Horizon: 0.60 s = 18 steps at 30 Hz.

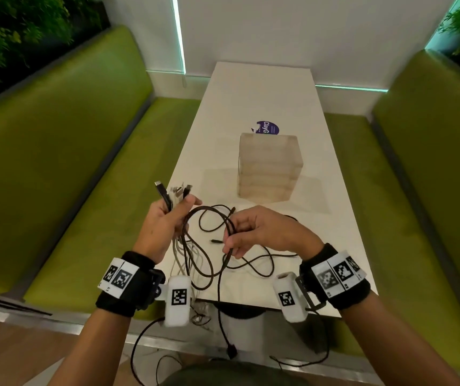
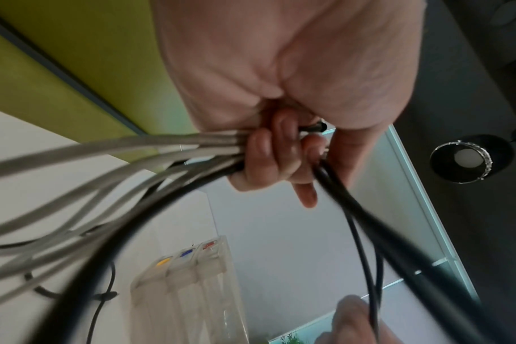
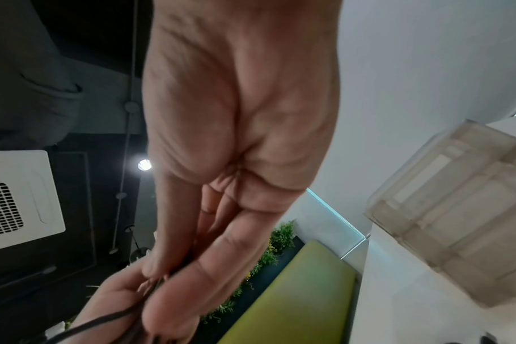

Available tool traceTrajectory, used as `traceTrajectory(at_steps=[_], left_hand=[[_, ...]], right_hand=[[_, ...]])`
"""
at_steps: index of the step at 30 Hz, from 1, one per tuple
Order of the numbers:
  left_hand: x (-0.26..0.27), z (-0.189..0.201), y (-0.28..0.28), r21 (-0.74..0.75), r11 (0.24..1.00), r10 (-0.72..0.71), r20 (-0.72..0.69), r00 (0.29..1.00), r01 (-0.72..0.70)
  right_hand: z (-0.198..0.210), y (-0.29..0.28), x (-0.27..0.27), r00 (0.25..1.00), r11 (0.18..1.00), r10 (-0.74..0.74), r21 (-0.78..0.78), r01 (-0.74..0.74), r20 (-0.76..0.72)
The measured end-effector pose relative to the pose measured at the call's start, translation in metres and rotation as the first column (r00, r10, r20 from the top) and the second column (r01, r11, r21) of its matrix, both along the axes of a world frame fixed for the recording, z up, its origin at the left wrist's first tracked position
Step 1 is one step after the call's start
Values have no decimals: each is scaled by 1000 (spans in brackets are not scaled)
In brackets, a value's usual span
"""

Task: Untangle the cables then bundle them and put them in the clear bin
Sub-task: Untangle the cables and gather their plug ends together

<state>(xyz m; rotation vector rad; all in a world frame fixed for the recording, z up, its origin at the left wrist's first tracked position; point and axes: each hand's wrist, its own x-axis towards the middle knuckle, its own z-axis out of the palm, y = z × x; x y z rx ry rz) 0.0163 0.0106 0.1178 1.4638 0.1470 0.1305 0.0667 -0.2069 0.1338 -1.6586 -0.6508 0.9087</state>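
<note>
My left hand (image 1: pixel 167 221) grips a bunch of grey and black cables (image 2: pixel 151 163) near their plug ends (image 1: pixel 174 192), which stick up above the fist. The fingers (image 2: pixel 268 153) curl round the bunch in the left wrist view. My right hand (image 1: pixel 246 232) pinches a black cable (image 1: pixel 227 238) that loops between both hands over the near end of the white table (image 1: pixel 251 93). More black cable (image 1: pixel 256 266) lies loose on the table and hangs over its near edge. The clear bin (image 1: pixel 269 168) stands upright mid-table, beyond both hands; it also shows in the right wrist view (image 3: pixel 463 209).
Green padded benches (image 1: pixel 70 162) run along both sides of the narrow table. A purple round sticker (image 1: pixel 267 128) lies behind the bin. One black cable end (image 1: pixel 230 349) dangles below the table edge toward the floor.
</note>
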Motion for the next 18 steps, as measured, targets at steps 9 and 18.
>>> traceTrajectory(at_steps=[9,18], left_hand=[[4,0,0,-161,987,15,34,999,-9],[3,-1,4,-201,980,1,33,999,6]], right_hand=[[-69,-7,-24,978,895,170,-435,-103,118],[-124,-17,-52,896,691,430,-679,-246,113]])
